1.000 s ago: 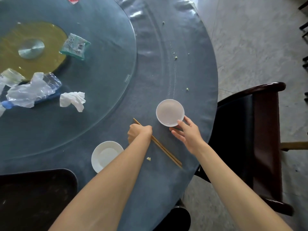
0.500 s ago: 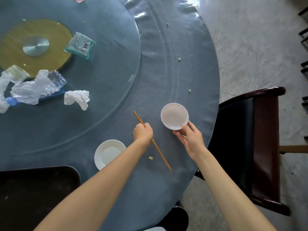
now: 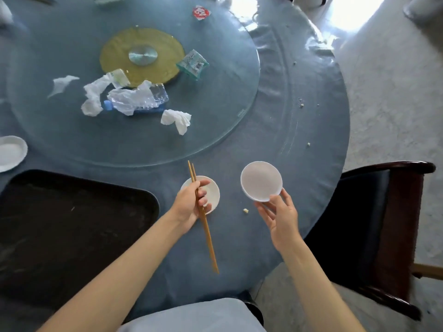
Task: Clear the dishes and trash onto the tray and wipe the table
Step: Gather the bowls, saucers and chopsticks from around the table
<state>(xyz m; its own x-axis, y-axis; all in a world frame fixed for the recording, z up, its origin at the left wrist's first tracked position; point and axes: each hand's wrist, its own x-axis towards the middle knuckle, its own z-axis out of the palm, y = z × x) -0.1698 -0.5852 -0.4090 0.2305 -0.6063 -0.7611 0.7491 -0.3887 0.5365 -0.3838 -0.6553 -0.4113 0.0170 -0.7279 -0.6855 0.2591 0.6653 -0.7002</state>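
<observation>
Currently, the left hand (image 3: 191,203) grips a pair of chopsticks (image 3: 203,219), fingers curled round them near their upper third. The chopsticks run from above the saucer (image 3: 211,190) down toward the near edge of the table (image 3: 311,130), tips pointing at the person. The left hand is above the saucer and covers its left part; whether it touches the saucer cannot be told.

The right hand (image 3: 279,216) pinches the bowl (image 3: 261,180) by its near rim, thumb on the rim and fingers beneath. The bowl is just right of the saucer and apart from it, tilted so its white inside faces the camera. It appears lifted off the table, though contact cannot be confirmed.

A crumb (image 3: 245,210) lies on the table between the saucer and the right hand. More crumbs (image 3: 300,104) lie well beyond the bowl, toward the far right edge.

The tray (image 3: 72,224), dark and rectangular, sits left of the saucer with a gap between them. A plate (image 3: 10,153) sits beyond the tray's far left corner.

Beyond the saucer, a glass turntable (image 3: 215,97) carries trash: a napkin (image 3: 177,119), a crushed bottle (image 3: 139,98), a green packet (image 3: 193,63), a red wrapper (image 3: 201,12) and further tissue (image 3: 92,97).

A chair (image 3: 395,231) stands right of the bowl, off the table.
</observation>
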